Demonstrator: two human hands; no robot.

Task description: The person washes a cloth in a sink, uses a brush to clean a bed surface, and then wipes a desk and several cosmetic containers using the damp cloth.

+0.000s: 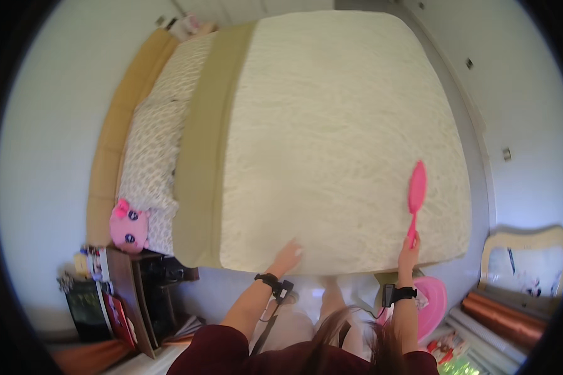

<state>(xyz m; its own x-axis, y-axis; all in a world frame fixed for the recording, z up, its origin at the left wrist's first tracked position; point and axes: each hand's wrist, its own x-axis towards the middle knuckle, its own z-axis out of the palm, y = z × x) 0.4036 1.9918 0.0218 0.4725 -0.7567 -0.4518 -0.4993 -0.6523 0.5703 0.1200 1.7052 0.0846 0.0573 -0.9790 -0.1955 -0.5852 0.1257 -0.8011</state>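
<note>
My right hand (409,249) is closed around the thin handle of a bright pink bed brush (418,190). The brush's long oval head points away from me, over the right part of the bed's pale, faintly patterned cover (331,144). My left hand (288,256) is at the near edge of the same cover with nothing visible in it. Its fingers look stretched out, though slightly blurred. Both wrists wear black straps with small devices.
Toward the left are an olive band (197,187), patterned pillows (150,137), a pink plush toy (129,228) and a tan headboard (109,156). A brown cabinet (128,294) stands near left. A pink basin (436,306) and a cream-framed panel (525,262) are near right.
</note>
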